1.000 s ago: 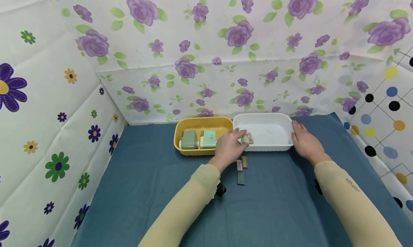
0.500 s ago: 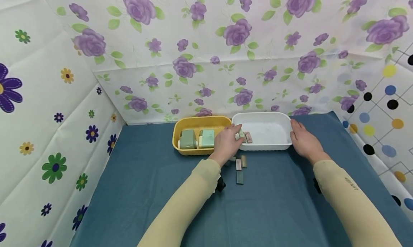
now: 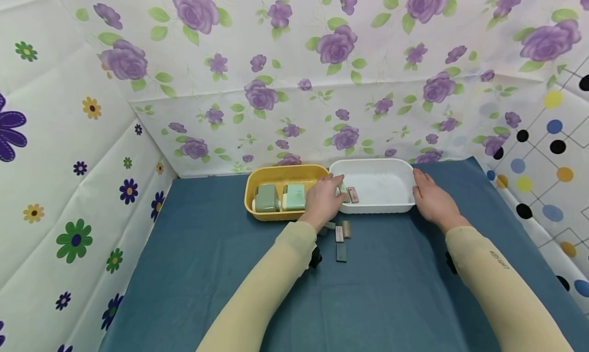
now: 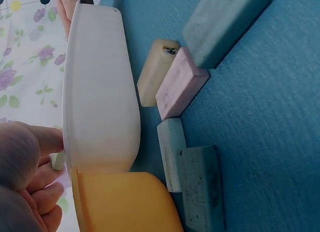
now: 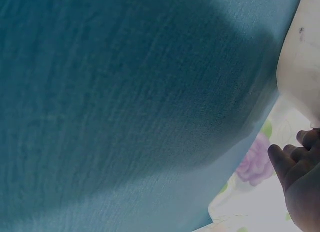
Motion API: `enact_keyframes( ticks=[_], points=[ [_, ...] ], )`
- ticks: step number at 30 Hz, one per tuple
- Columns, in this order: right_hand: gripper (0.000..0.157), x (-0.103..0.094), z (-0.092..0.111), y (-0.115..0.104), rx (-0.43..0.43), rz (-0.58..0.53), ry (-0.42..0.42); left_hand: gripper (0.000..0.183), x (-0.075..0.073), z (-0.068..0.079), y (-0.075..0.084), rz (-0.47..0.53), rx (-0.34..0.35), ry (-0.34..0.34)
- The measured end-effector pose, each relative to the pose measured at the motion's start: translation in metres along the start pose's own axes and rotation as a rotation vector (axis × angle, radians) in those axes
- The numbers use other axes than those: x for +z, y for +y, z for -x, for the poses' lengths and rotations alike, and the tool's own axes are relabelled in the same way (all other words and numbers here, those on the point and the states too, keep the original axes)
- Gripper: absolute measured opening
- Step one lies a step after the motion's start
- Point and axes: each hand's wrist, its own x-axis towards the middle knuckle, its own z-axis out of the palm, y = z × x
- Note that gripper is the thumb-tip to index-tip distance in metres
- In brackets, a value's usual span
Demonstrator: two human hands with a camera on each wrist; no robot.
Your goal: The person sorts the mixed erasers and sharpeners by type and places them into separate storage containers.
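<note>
The surface (image 3: 391, 296) wears a blue, finely wrinkled cloth. On it stands the white tray (image 3: 379, 181), smooth with rounded corners; the yellow tray (image 3: 287, 173) sits against its left end. At its right end, the right hand (image 3: 434, 200) lays extended fingers, perhaps to steady it. Over its left end, the left hand (image 3: 323, 197) is pinching a pale green block (image 4: 58, 161): placing seems in hand, and the next move calls for gentle release beside the pink block (image 3: 353, 194) inside. In front of the white tray lie more matte, oblong blocks (image 3: 341, 252), probably waiting
</note>
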Motion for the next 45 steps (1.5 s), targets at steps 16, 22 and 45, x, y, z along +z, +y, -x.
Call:
enact_keyframes(
  ticks=[16,22,45],
  points=[
    [0.065,0.002,-0.001,0.003,-0.006,-0.014,0.015,0.041,0.010,-0.031,0.024,-0.202,0.067,-0.087],
    [0.065,0.002,-0.001,0.003,-0.006,-0.013,0.001,0.042,0.014,-0.038,0.035,-0.218,0.049,-0.135],
    [0.066,0.003,-0.003,0.004,-0.012,0.003,0.031,0.051,0.032,-0.046,0.050,-0.120,-0.056,-0.249]
  ],
)
